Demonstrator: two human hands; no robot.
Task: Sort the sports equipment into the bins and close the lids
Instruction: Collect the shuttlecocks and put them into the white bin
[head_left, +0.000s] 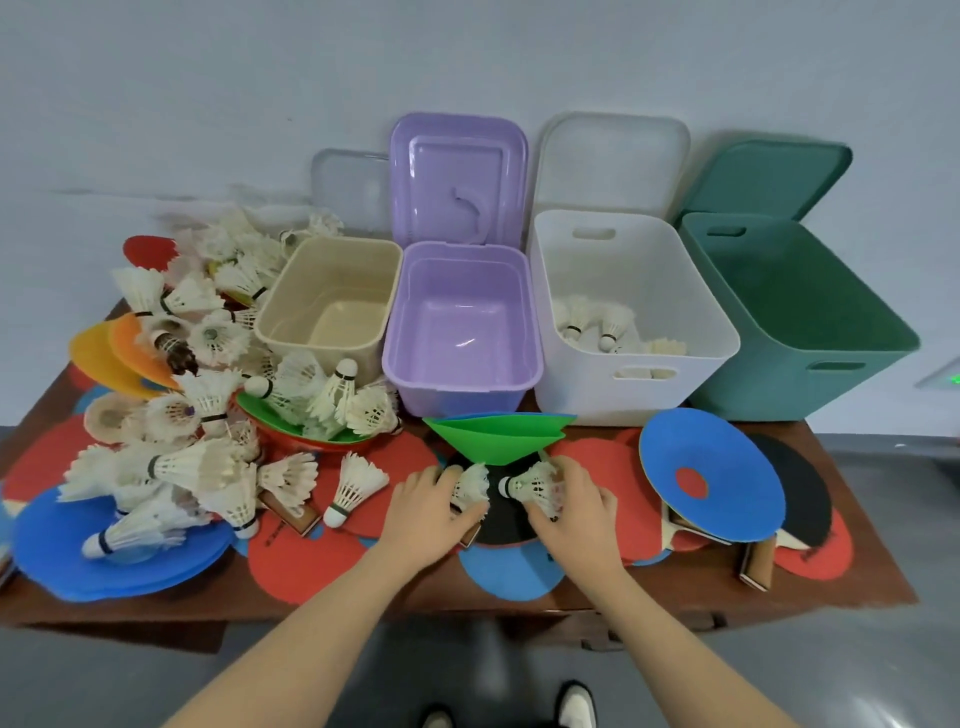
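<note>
Four open bins stand in a row at the back: beige (291, 332), purple (397, 374), white (550, 364) holding several shuttlecocks (608, 327), and green (753, 374). Their lids lean against the wall behind. My left hand (428, 506) grips a white shuttlecock (472, 486) at the table's front middle. Right beside it, my right hand (576, 501) grips another shuttlecock (530, 486). Both hands rest over a black paddle (506, 522). A big heap of shuttlecocks (208, 395) covers the left side.
Flat colored discs and table tennis paddles lie everywhere: blue discs (78, 561) front left, orange ones (104, 353) at left, a green folded disc (498, 434) before the purple bin, a blue disc with a red spot (727, 483) at right. My shoes show below the table's edge.
</note>
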